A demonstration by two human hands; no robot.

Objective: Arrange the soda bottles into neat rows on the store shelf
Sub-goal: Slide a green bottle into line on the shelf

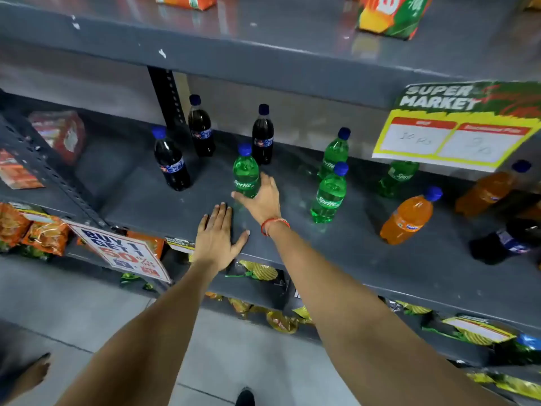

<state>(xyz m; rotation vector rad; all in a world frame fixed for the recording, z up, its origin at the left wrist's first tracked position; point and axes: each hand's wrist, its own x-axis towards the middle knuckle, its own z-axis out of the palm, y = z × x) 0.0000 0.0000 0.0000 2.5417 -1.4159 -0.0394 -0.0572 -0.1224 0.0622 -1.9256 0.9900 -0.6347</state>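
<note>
My right hand (262, 200) is wrapped around the base of an upright green Sprite bottle (245, 172) on the grey shelf (152, 197). My left hand (218, 234) lies flat and open on the shelf's front part, holding nothing. Three dark cola bottles stand behind: one at the left (171, 161), one by the upright post (201, 127), one behind the held bottle (263, 136). To the right stand more Sprite bottles (329, 191) (335, 152) (395, 178). Orange soda bottles (409, 216) (489, 189) and a dark bottle (509, 241) stand at the far right.
A supermarket price sign (456, 127) hangs from the shelf above and hides part of a Sprite bottle. Juice cartons (392, 16) sit on the upper shelf. A "Buy 1 Get 1" sign (123, 250) and snack packets (38, 232) hang below. A black perforated post (168, 95) stands at the back.
</note>
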